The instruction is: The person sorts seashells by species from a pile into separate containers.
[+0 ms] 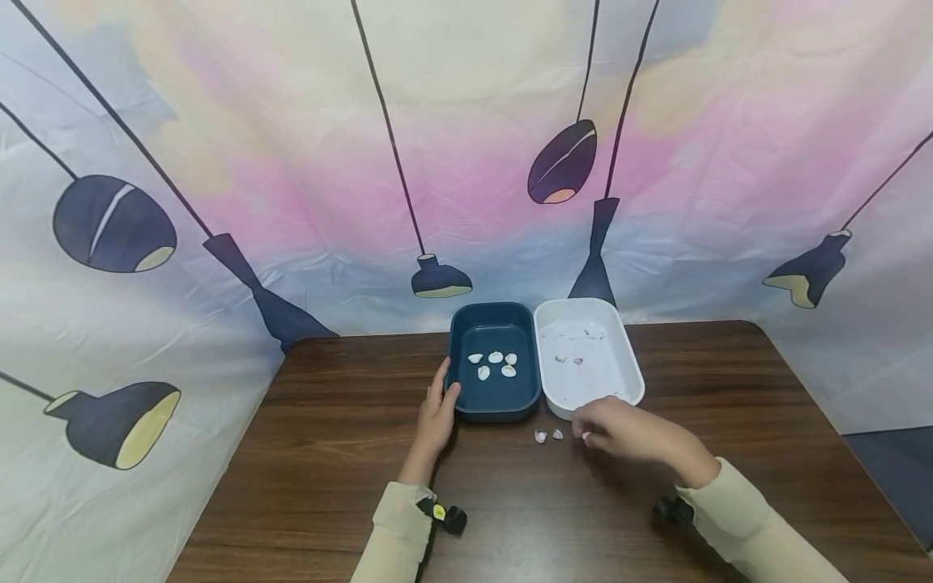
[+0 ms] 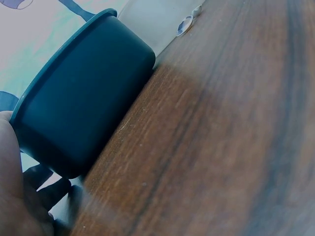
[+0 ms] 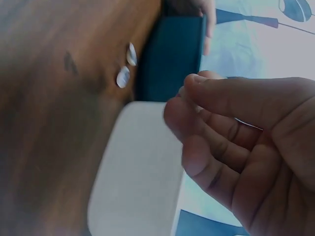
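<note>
In the head view my left hand rests against the left wall of a dark teal tray, fingers extended along it. Several white pieces that look like garlic cloves lie inside that tray. My right hand is just in front of the white tray, above the table. In the right wrist view its thumb and fingertips pinch a small whitish piece, apparently a garlic clove, mostly hidden by the fingers. Two cloves with purplish-white skin lie on the table near the trays' front edges.
The two trays stand side by side at the back of the brown wooden table. A few cloves or skin pieces and small flakes lie in the white tray. Behind the table hangs a cloth printed with lamps.
</note>
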`<act>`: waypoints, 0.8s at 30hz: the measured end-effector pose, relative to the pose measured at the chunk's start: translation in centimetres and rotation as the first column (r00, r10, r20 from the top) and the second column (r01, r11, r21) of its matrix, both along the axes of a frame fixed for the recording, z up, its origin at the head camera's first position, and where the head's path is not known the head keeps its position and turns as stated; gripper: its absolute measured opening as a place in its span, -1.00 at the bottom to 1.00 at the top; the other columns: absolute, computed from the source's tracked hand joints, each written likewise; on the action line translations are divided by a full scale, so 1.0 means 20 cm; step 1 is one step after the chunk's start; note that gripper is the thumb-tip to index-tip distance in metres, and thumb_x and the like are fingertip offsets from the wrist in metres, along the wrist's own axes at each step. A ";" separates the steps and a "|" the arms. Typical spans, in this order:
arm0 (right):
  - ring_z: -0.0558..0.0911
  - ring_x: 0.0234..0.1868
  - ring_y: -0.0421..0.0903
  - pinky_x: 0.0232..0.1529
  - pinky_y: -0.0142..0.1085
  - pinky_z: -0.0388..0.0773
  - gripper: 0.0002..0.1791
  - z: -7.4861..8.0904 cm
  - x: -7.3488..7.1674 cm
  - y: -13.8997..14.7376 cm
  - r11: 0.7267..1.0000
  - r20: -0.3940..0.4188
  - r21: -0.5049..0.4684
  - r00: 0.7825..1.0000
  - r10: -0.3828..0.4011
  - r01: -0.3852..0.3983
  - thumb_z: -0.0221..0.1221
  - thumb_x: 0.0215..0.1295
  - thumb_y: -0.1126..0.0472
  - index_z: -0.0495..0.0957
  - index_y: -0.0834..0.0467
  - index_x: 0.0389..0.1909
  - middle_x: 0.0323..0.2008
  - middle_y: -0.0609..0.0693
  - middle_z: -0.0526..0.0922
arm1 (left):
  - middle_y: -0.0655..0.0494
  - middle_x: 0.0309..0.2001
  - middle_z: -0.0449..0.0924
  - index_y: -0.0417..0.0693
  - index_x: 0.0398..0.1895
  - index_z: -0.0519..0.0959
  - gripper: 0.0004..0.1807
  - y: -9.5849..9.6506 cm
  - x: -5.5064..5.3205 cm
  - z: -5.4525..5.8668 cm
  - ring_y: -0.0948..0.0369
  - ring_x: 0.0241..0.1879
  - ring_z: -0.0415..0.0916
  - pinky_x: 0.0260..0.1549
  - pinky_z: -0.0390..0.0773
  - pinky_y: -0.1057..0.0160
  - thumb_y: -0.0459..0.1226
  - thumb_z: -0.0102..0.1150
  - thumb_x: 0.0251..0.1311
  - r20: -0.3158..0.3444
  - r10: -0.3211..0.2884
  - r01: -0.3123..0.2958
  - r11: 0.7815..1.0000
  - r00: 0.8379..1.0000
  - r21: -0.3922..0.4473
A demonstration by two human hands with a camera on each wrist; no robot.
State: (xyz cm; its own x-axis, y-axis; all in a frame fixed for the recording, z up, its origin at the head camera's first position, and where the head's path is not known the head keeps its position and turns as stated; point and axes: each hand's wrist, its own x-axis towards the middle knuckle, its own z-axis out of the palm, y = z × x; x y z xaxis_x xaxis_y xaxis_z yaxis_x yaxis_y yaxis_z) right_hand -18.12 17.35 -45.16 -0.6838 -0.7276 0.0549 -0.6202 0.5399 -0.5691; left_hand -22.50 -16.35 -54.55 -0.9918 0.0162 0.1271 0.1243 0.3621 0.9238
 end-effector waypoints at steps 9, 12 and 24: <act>0.54 -0.32 -0.32 -0.23 -0.27 0.63 -0.82 0.08 -0.07 0.07 0.999 -0.081 0.002 0.995 -0.049 0.049 0.37 0.27 0.46 0.73 0.10 -0.33 -0.37 -0.19 0.69 | -0.13 0.66 0.09 0.15 0.70 0.15 -0.38 0.00 0.00 0.00 -0.28 0.63 -0.12 0.49 -0.23 -0.47 -0.05 -0.11 0.67 -0.001 -0.001 0.001 1.000 1.000 -0.001; 0.53 -0.33 -0.31 -0.24 -0.26 0.62 -0.82 0.10 -0.10 0.09 0.998 -0.088 -0.003 0.994 -0.058 0.058 0.35 0.25 0.48 0.73 0.12 -0.35 -0.37 -0.19 0.68 | -0.14 0.66 0.09 0.15 0.70 0.15 -0.38 0.00 0.00 0.00 -0.29 0.63 -0.11 0.48 -0.22 -0.47 -0.06 -0.12 0.67 0.001 0.001 -0.001 1.000 1.000 0.000; 0.64 -0.32 -0.16 -0.22 -0.14 0.65 -0.86 0.09 -0.27 0.14 0.992 -0.179 0.047 0.978 -0.111 0.121 0.38 0.15 0.51 0.73 0.20 -0.40 -0.39 -0.05 0.74 | -0.11 0.66 0.10 0.18 0.71 0.13 -0.37 0.00 0.00 0.00 -0.28 0.63 -0.10 0.47 -0.16 -0.50 -0.05 -0.11 0.66 0.019 0.007 -0.007 1.000 1.000 0.003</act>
State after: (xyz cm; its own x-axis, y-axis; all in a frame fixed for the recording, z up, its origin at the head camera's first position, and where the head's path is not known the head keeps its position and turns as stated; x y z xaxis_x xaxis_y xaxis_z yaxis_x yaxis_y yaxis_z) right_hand -23.43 20.25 -43.46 -0.7470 -0.6495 0.1421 -0.6391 0.6426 -0.4227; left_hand -22.55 -16.28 -54.48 -0.9940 0.0092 0.1087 0.1047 0.3603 0.9269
